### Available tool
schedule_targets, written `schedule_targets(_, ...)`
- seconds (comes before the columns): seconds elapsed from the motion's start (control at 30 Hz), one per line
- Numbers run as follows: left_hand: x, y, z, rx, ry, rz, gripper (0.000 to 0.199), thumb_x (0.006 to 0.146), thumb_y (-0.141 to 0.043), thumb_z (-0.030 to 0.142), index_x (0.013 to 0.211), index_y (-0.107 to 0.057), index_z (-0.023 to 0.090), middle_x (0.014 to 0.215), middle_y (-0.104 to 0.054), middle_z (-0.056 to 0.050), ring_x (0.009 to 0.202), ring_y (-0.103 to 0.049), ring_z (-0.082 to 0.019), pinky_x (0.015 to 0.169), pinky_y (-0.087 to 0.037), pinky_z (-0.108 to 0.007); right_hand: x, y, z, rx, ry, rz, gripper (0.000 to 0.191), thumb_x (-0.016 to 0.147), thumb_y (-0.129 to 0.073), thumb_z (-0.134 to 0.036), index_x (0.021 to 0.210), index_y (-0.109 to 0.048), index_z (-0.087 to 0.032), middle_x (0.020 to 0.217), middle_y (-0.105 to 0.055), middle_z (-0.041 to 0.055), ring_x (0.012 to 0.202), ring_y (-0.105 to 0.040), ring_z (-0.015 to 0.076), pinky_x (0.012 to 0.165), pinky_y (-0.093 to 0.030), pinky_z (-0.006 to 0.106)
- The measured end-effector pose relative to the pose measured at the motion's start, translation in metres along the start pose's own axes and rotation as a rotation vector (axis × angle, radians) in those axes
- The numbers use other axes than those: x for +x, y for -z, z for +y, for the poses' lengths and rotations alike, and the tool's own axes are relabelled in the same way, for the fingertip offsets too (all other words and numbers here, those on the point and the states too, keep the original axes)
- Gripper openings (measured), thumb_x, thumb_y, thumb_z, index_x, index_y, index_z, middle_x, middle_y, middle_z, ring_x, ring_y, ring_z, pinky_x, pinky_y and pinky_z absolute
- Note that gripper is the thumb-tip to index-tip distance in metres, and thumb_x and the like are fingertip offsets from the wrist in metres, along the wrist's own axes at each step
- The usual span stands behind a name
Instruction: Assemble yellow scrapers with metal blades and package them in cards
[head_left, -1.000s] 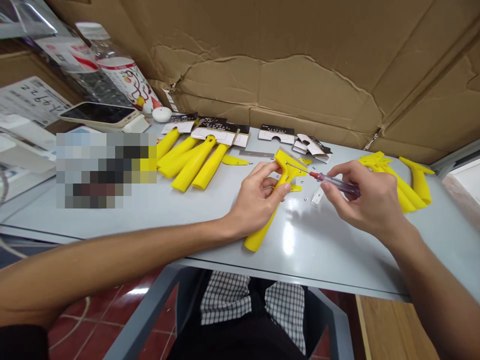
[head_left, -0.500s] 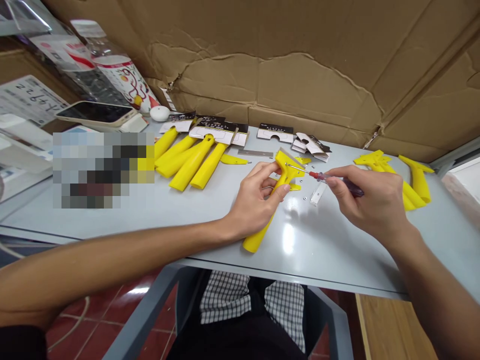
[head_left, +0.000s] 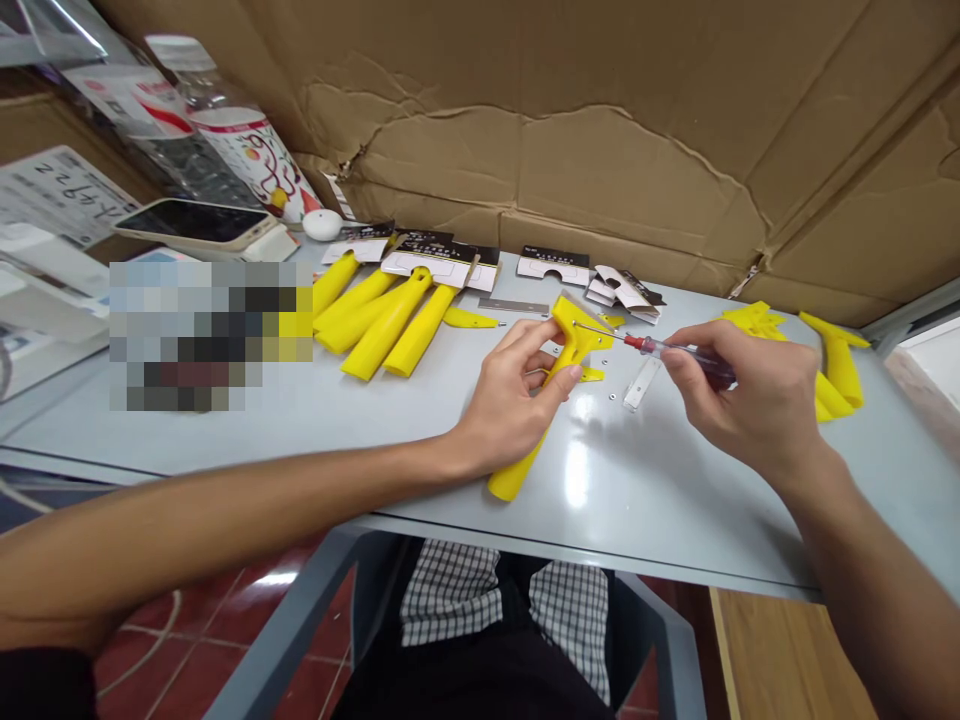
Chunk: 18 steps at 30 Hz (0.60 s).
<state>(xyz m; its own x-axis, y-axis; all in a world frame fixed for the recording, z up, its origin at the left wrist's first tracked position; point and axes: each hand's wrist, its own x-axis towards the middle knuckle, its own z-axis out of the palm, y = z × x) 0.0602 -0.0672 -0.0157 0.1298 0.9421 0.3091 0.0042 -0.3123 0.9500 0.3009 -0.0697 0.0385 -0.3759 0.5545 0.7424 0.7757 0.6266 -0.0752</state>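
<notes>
My left hand (head_left: 516,392) is closed around the neck of a yellow scraper (head_left: 574,345), its head tilted up and its handle slanting down toward me. A strip of blade shows along the head's top edge. In my right hand (head_left: 757,395) is a screwdriver (head_left: 651,347) with a clear and red handle; its shaft crosses the scraper head and the tip meets a screw at the head's left side. Below the head lie a yellow plastic piece (head_left: 592,375), partly hidden, a few tiny nuts (head_left: 612,397) and a clear blade case (head_left: 641,385).
Several carded yellow scrapers (head_left: 409,325) lie at left-centre, near a loose blade (head_left: 514,307) and folded cards (head_left: 553,265). More yellow handles (head_left: 840,370) are at right. A phone (head_left: 195,222) and bottles (head_left: 247,150) stand far left; cardboard (head_left: 600,180) walls the back.
The screwdriver and my right hand have shifted very slightly right. My left hand keeps its hold on the scraper, and the tip stays at the same screw.
</notes>
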Motion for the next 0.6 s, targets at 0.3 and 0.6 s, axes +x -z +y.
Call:
schedule_targets(0.3, 0.0018, 0.0007, -0.0017, 0.0, 0.0, 0.002, 0.027, 0.095, -0.074, 0.021, 0.122, -0.071, 0.02, 0.126, -0.06, -0.008, 0.083, -0.069, -0.013, 0.071, -0.069, -0.029, 0.0004, 0.004, -0.0045, 0.059, 0.023, -0.073, 0.01, 0.096, -0.073, -0.023, 0.105, -0.069, -0.025, 0.072, -0.074, -0.0021, 0.051, -0.063, 0.0154, 0.052, -0.049, 0.031)
schedule_targets(0.6, 0.0007, 0.0002, -0.0045, 0.008, -0.001, -0.009, 0.027, 0.095, -0.076, 0.022, 0.122, -0.073, 0.021, 0.127, -0.062, -0.009, 0.084, -0.07, -0.014, 0.073, -0.07, -0.031, -0.0028, 0.0002, -0.0001, -0.035, -0.012, -0.056, 0.022, 0.105, -0.066, -0.04, 0.092, -0.076, -0.025, 0.053, -0.061, -0.0035, 0.044, -0.056, 0.0153, 0.049, -0.038, 0.031)
